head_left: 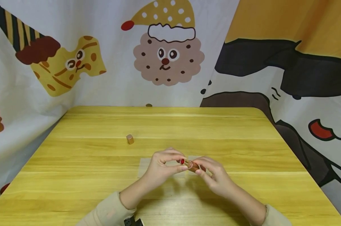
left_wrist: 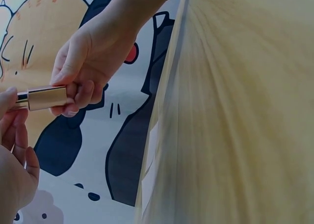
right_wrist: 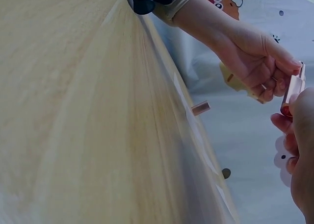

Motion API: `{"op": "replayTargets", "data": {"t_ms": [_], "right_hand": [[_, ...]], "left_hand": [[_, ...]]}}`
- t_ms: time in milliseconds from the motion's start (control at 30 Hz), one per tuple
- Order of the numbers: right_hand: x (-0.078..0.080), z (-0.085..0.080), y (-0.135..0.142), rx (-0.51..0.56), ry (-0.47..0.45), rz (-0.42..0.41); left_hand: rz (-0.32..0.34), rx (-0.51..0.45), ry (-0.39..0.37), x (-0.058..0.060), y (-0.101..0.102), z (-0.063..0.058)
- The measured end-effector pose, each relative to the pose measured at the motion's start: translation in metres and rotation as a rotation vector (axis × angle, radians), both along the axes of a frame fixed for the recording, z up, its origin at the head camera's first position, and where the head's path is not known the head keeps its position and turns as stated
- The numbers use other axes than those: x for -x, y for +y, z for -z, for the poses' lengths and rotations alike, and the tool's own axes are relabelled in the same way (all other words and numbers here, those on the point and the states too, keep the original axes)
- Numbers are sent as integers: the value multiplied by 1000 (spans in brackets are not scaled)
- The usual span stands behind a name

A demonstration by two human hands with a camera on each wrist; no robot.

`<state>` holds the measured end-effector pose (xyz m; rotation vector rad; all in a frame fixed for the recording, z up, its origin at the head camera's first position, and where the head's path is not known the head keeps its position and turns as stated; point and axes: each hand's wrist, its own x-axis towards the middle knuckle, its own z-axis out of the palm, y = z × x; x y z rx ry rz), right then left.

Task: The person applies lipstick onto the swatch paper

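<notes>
Sleeves (head_left: 108,208) show nearest us. Beyond, we see the lipstick (head_left: 194,167) held above the tabletop (head_left: 74,175): the left hand's (head_left: 160,165) fingers pinch its red-tipped end, the right hand's (head_left: 217,178) grip its base. The cap (head_left: 130,139) stands beyond and left of the lipstick.

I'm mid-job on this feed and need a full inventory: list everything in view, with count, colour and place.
Lipstick: one, red tip, copper-and-gold case, between both hands above the table
Lipstick cap: one, copper-coloured, on the table, beyond the hands to the left
Flat rectangles: two showing, pale, on the table under the hands, partly hidden
Table: one, yellow wood-grain, below the hands
Cartoon-print cloth: number of pieces unclear, mainly white, behind and beside the table
Black device: one, black, at the left sleeve
Sleeves: two, beige, on the forearms
Left hand: one, bare, pinching the lipstick's red-tip end
Right hand: one, bare, holding its base
</notes>
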<state>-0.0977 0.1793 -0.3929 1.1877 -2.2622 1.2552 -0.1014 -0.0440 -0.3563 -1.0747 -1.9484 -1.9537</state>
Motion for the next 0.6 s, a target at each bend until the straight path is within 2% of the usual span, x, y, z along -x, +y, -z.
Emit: {"op": "replayTargets", "data": {"t_ms": [100,200,433,600], "right_hand": [[0,1,0,8,-12,-2],[0,2,-1,62,-19,3],[-1,4,-2,176,-8,47],[-4,-6,-8,218,44,31]], "left_hand": [[-6,3,-5,4,0,9],[-18,2,-19,7,-1,15],[-41,-11,-43,7,-1,16],[-47,-7,-51,7,0,17]]}}
